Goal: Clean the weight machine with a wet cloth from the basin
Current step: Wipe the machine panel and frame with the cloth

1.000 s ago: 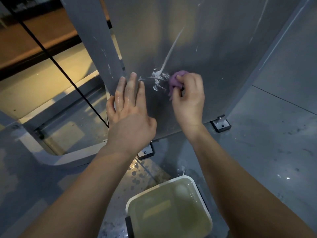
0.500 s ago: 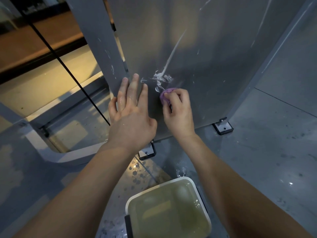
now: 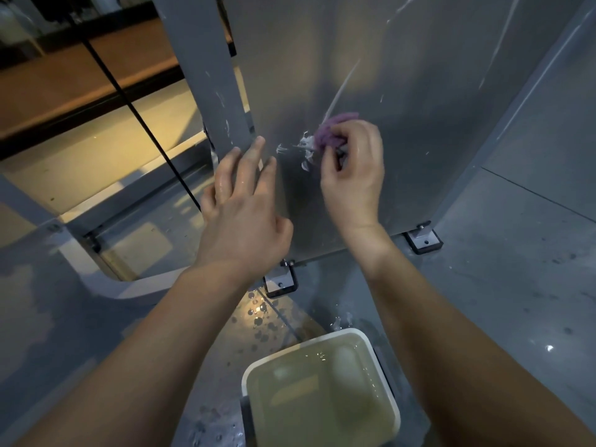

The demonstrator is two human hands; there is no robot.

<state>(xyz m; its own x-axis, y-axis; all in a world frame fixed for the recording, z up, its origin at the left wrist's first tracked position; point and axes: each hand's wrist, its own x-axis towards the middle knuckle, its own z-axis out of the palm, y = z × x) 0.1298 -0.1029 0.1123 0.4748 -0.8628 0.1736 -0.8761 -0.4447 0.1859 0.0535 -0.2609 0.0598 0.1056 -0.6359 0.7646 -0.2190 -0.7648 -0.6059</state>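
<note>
On the grey panel (image 3: 419,101) of the weight machine, I see the right hand (image 3: 354,179) with its fingers curled round a bunched purple cloth (image 3: 333,133), pressing it to the metal at the right end of a white smear (image 3: 304,148). A thin pale streak runs up and to the right from the cloth. The left hand (image 3: 245,217) lies flat with straight, wet fingers on the panel's left edge, its fingertips reaching the seam where the panel meets the grey upright post (image 3: 206,75). The two hands are apart, with the smear between them.

From my seat, a broad stretch of panel runs right of the cloth as far as the slanting right edge, and more of it runs above. The lower edge runs between two small brackets, one (image 3: 280,282) under the left wrist and one (image 3: 424,241) at the right corner. A black cable (image 3: 142,117) slants down left of the post, well apart from both hands.

Below the lower edge the white-rimmed basin (image 3: 246,380) stands on the grey floor (image 3: 516,285) between the forearms, filled with cloudy yellowish water. Water drops (image 3: 258,317) lie on the floor between the basin and the near bracket.
</note>
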